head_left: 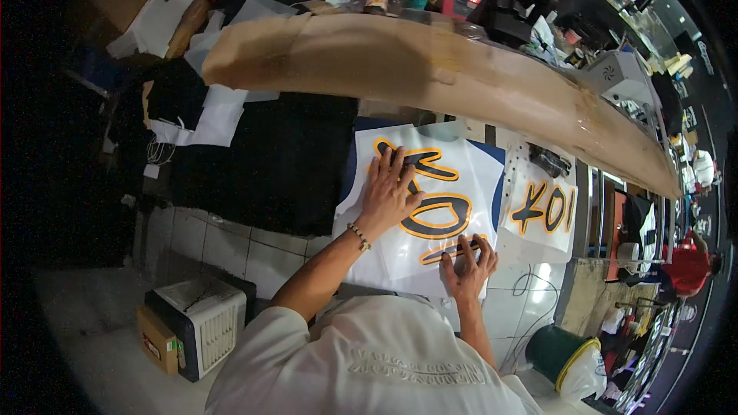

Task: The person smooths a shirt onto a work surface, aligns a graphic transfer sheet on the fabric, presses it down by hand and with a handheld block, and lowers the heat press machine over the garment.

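A glossy transfer sheet (361, 250) with large black letters outlined in orange lies spread on the work surface in front of me. Dark blue material (493, 155) shows past its edges. My left hand (387, 194) rests on the upper left letters, fingers spread and palm down. On the lower right part, by the last letter, my right hand (469, 267) touches the sheet with bent, separated fingers. Neither hand grips anything. To the right lies a second white sheet (540, 238) with similar dark lettering, and a small dark object (549, 160) sits at its top.
A long brown-covered beam (330, 54) spans just beyond the sheets. Black cloth (288, 165) covers the surface at left. A white slatted box (207, 330) stands on the floor at lower left, a green bin (555, 353) at lower right. A person in red (686, 269) is far right.
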`<state>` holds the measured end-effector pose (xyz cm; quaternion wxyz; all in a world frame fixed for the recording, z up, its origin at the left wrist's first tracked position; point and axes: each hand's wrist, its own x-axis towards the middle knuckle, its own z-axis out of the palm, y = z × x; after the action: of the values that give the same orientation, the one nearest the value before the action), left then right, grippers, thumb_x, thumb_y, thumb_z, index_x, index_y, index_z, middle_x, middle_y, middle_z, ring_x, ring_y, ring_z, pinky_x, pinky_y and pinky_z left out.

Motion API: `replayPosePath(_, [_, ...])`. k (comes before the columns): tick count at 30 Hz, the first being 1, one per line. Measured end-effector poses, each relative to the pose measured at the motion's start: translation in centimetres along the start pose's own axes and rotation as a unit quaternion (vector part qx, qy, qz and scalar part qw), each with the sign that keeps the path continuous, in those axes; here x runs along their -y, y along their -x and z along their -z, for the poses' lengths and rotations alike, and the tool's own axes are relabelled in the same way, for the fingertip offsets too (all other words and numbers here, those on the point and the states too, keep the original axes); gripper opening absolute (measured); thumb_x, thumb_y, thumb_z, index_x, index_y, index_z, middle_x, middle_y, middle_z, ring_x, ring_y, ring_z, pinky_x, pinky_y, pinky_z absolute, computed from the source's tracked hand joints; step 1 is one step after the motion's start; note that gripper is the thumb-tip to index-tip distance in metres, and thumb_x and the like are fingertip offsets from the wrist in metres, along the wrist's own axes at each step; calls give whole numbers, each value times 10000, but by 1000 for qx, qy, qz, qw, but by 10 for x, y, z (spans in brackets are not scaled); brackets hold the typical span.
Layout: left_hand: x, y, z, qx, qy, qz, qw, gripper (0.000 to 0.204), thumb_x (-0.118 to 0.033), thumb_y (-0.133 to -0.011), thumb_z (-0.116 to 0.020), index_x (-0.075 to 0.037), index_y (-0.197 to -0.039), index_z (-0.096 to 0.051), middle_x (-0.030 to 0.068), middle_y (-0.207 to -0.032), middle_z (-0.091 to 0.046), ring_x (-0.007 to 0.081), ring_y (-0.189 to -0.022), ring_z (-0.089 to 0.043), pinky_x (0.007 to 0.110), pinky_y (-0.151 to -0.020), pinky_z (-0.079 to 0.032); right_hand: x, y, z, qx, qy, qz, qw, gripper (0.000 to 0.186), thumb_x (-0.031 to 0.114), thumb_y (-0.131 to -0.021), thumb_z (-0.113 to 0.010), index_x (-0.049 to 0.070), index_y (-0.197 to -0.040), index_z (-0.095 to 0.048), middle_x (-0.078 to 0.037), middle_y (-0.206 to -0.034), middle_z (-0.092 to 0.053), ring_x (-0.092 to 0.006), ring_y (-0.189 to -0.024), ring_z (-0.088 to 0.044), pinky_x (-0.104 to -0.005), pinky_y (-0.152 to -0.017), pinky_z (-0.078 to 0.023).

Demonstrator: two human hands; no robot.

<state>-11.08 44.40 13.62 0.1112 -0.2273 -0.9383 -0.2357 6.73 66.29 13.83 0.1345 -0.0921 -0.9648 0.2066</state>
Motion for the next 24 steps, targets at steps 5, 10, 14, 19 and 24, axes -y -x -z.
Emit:
replayPosePath(5, [-8,-10,11,11,3,15,1000,601,-373,-845,-730,-6,-1310,-629,292,-1544,-384,506,-1469,-279,633,-1216,-209,2,1,0,9,-9,-11,1000,582,500,-807,-772,178,-1288,-701,-120,-1422,-541,-346,-1413,-411,-634,-1193,-161])
replayPosePath(10, [-24,-23,14,78,-34,-4,996,469,-278,-819,-722,7,-1181,-633,226,-1237,-548,392,-1219,-499,530,-1015,-421,-1,2,-1,-20,-4,3,1000,571,467,-804,-779,162,-1280,-701,-124,-1386,-562,-343,-1405,-424,-630,-1188,-161])
replayPosePath(14, [-23,-18,-1,20,-59,-46,997,461,-272,-816,-722,1,-1176,-632,192,-1138,-557,349,-1094,-541,482,-916,-455,1,2,1,-37,-13,19,999,565,430,-780,-800,161,-1269,-715,-146,-1361,-566,-372,-1373,-435,-627,-1176,-182])
replayPosePath(19, [-31,-16,2,43,-54,-47,997,538,-316,-833,-734,25,-1220,-584,246,-1169,-543,408,-1097,-540,539,-907,-459,-1,3,-1,-50,-1,19,999,572,412,-757,-823,168,-1263,-718,-144,-1376,-553,-374,-1366,-440,-627,-1170,-210])
replayPosePath(24, [-37,-8,6,39,-79,-58,994,548,-354,-851,-747,17,-1223,-592,250,-1200,-544,409,-1099,-545,540,-927,-458,-4,4,0,-76,-18,41,996,512,370,-784,-821,160,-1241,-725,-154,-1337,-575,-365,-1289,-470,-566,-1107,-281])
